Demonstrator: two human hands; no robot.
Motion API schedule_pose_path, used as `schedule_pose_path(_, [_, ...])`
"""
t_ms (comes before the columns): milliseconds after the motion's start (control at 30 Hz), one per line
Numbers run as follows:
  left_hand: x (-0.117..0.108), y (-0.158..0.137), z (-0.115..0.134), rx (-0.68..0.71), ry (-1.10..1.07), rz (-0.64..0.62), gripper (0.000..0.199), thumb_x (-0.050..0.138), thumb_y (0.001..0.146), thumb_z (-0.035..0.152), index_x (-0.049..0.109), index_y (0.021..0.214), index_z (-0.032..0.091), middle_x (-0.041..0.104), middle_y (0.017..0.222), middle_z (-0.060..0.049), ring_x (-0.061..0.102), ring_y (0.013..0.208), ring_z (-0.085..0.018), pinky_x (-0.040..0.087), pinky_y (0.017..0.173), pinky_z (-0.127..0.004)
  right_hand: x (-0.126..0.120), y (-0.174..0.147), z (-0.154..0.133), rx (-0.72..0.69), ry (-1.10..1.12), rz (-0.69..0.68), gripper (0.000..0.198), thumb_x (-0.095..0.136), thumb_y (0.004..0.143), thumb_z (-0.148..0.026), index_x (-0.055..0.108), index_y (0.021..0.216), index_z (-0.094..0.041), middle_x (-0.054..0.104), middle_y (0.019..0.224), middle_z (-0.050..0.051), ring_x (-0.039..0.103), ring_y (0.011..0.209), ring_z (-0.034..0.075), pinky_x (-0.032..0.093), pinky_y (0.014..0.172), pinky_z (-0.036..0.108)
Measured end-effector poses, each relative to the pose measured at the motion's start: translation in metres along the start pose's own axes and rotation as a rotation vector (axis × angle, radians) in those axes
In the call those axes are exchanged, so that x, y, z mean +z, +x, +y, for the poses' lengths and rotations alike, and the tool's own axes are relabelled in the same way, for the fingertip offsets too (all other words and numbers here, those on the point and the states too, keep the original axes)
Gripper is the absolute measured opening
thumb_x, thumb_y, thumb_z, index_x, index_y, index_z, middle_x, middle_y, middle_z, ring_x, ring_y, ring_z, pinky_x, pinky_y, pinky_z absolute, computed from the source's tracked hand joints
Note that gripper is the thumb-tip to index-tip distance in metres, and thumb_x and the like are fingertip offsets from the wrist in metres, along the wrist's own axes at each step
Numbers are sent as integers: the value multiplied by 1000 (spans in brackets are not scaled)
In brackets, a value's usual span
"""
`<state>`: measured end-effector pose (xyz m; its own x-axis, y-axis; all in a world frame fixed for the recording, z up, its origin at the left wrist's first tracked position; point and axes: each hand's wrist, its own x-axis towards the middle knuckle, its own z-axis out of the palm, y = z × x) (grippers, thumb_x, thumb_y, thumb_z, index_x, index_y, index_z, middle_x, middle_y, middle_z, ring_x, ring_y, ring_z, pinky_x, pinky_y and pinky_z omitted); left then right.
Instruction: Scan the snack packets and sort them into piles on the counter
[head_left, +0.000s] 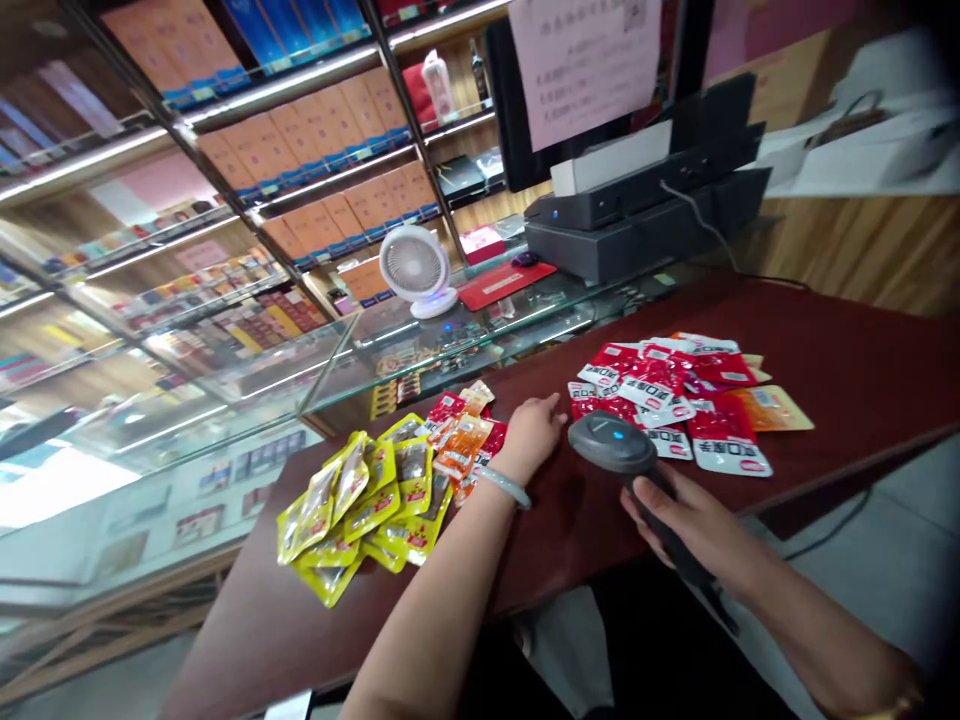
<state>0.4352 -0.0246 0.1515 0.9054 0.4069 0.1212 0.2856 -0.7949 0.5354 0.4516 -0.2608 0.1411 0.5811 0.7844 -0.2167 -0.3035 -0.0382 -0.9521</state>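
My right hand (686,510) is wrapped round the handle of a dark grey barcode scanner (613,443), which has a blue light on top. The scanner's head is raised over the table, just in front of a pile of red and white snack packets (652,385). My left hand (534,430), with a pale bangle on the wrist, reaches across the table between the piles. Its fingers are partly stretched out and seem to hold nothing. Beside it lie orange and red packets (463,445), and further left a heap of yellow-edged packets (367,500).
The dark red table (247,620) meets a glass display counter (427,350) behind. A white fan (416,265), a red mat (506,286) and a black register with a monitor (592,225) stand there. Shelves of boxes (315,130) line the back.
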Motion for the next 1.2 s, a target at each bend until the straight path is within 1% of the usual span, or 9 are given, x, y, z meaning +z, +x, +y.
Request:
schedule_pose_path(100, [-37, -25, -22, -64, 271, 70, 41, 62, 88, 33, 65, 126, 18, 70, 116, -12, 64, 107, -23, 46, 96, -33, 6, 1, 0, 47, 12, -25, 52, 66, 78, -71, 50, 91, -23, 55, 67, -6, 47, 45, 6, 40, 41, 18])
schedule_pose_path(200, [-73, -56, -45, -253, 588, 153, 42, 62, 86, 47, 68, 113, 15, 68, 116, -17, 60, 113, -31, 44, 97, -41, 12, 5, 3, 66, -4, -74, 51, 65, 79, -72, 51, 90, -24, 54, 64, -6, 46, 44, 8, 39, 42, 20])
schedule_pose_path(267, [-90, -73, -59, -371, 724, 133, 52, 59, 85, 57, 66, 109, 12, 66, 116, -22, 57, 115, -38, 43, 96, -48, 16, 8, 5, 64, -24, -107, 50, 62, 80, -72, 51, 90, -24, 54, 61, -6, 46, 42, 9, 37, 41, 20])
schedule_pose_path(367, [-99, -89, -74, -449, 755, 50, 55, 54, 85, 62, 64, 107, 12, 65, 117, -23, 56, 115, -40, 41, 94, -50, 22, 13, 8, 41, -43, -132, 48, 61, 83, -70, 51, 92, -24, 54, 62, -6, 45, 42, 9, 36, 41, 21])
schedule_pose_path(533, [-94, -98, -76, -387, 709, 112, 41, 56, 87, 55, 59, 100, 16, 68, 108, -18, 60, 110, -36, 41, 92, -43, 31, 15, 12, 12, -73, -181, 44, 59, 87, -66, 50, 94, -23, 52, 64, -6, 44, 44, 8, 37, 42, 20])
schedule_pose_path(700, [-83, -104, -59, -369, 484, 169, 36, 59, 87, 51, 52, 105, 20, 69, 83, -7, 67, 84, -27, 40, 74, -32, 36, 14, 5, -61, -134, -230, 43, 56, 90, -64, 50, 94, -21, 50, 62, -7, 43, 43, 7, 35, 41, 19])
schedule_pose_path(867, [-62, -104, -40, -315, 294, 146, 40, 68, 80, 51, 50, 101, 23, 68, 84, -3, 65, 79, -22, 36, 66, -27, 37, 16, -6, -115, -201, -249, 45, 57, 90, -65, 49, 90, -20, 50, 58, -7, 42, 41, 6, 33, 41, 19])
schedule_pose_path(1033, [-52, -100, -28, -239, 256, 151, 42, 71, 78, 51, 51, 99, 22, 67, 84, -4, 64, 80, -23, 37, 67, -28, 29, 16, -8, -115, -200, -251, 44, 54, 91, -64, 49, 95, -21, 48, 56, -8, 42, 39, 7, 32, 39, 19])
schedule_pose_path(1200, [-37, -82, -23, -311, 74, 134, 40, 72, 76, 45, 51, 102, 22, 67, 87, -4, 65, 78, -22, 39, 66, -28, 15, 13, -7, -123, -199, -208, 44, 54, 91, -65, 47, 91, -22, 46, 54, -9, 41, 39, 7, 33, 40, 19])
